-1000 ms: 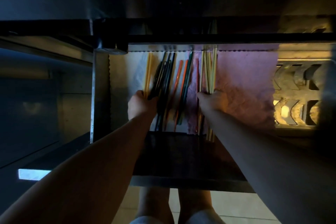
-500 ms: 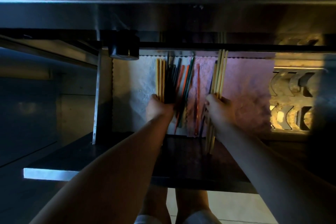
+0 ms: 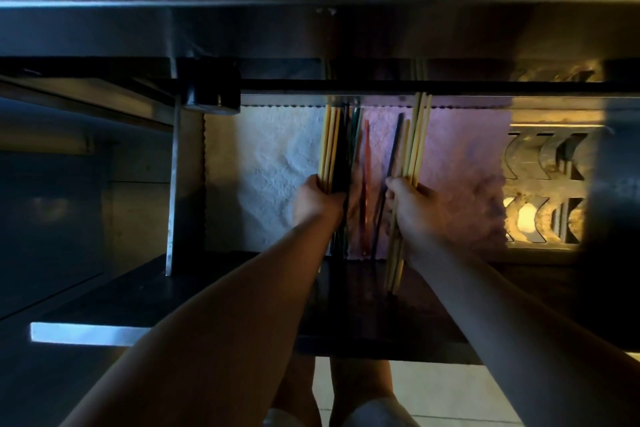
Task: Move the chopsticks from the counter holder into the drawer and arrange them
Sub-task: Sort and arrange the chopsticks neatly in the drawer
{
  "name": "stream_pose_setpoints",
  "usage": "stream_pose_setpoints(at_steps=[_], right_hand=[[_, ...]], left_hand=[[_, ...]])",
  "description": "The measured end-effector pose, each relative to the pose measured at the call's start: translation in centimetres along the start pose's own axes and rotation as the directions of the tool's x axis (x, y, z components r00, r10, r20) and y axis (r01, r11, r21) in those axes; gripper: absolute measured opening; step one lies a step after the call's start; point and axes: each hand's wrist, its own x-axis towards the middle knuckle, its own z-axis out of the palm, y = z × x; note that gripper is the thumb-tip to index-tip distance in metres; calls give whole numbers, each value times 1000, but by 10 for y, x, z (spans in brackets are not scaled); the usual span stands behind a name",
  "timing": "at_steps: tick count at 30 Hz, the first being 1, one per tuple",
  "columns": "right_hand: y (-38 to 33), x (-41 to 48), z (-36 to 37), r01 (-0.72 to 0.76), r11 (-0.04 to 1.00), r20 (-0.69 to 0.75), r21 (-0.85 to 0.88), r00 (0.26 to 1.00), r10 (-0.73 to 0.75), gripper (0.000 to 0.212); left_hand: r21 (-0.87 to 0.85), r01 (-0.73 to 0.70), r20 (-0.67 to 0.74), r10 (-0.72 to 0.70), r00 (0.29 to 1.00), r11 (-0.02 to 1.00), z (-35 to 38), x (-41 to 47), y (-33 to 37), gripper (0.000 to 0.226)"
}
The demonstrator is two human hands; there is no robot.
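- Lying in the open drawer [image 3: 242,291], the chopsticks [image 3: 354,139] all run front to back, more or less parallel, on a white liner [image 3: 273,163] to the left and a pink liner [image 3: 460,156] to the right.
- It's a mixed lot: yellow, black, green, red and plain pale wood.
- The left bunch [image 3: 330,146] has yellow ones on the outside with black and green packed tight beside them, far tips close to the back of the drawer.
- A red chopstick [image 3: 366,166] and a dark chopstick [image 3: 393,163] lie loose on the pink liner between the two hands, slightly slanted, with neither hand on them.
- The pale wooden bunch [image 3: 417,139] sits furthest right, with its near ends poking out over the drawer's dark front edge.
- The left hand [image 3: 317,199] reaches in with the arm stretched out, fingers curled round the left bunch about halfway along.
- The right hand [image 3: 415,204] does the same on its side, wrapped round the pale wooden bunch.
- It's pretty dim, so I can't make out the individual fingers.
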Motion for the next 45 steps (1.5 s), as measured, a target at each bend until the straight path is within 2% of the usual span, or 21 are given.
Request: stream_pose_setpoints(at_steps=[3,6,8,11,16,20,24,26,30,34,40,45], right_hand=[[-3,-2,-1,-1,1000,53,22,999,0,31],[-8,-7,0,-42,994,178,99,984,24,31],[-13,-14,1,-111,988,266,109,961,79,32],[-18,-24,10,-171,978,371,116,921,117,30],[-24,-30,45,-196,980,448,44,880,156,20],[-24,-32,85,-182,980,420,-75,886,197,22],[-12,-32,119,-119,964,289,-240,939,187,12],[-4,-29,133,-68,955,265,-290,953,148,18],[7,-25,152,-47,963,205,-265,973,104,21],[11,-19,165,-7,887,103,-462,993,62,47],[9,-20,177,27,871,160,-491,985,60,50],[13,-23,182,68,843,202,-534,978,49,42]], left_hand=[[14,-6,23,5,1000,1000,0,-1,0,13],[-31,-25,23,25,999,999,-7,-3,-5,4],[-50,-7,26,8,1000,999,-17,-5,-8,11],[-150,88,103,-73,992,985,-40,-6,-11,15],[-221,164,162,-130,978,961,-88,1,-19,22],[-258,192,177,-149,973,947,-117,16,-35,26],[-347,196,211,-127,969,917,-129,31,-46,26],[-385,182,220,-101,970,905,-132,36,-50,26],[-423,189,257,-82,963,886,-135,45,-60,34],[-328,143,209,-76,975,934,-138,53,-67,43],[-378,136,149,-85,985,916,-138,55,-73,48],[-460,175,125,-131,983,871,-137,56,-78,46]])
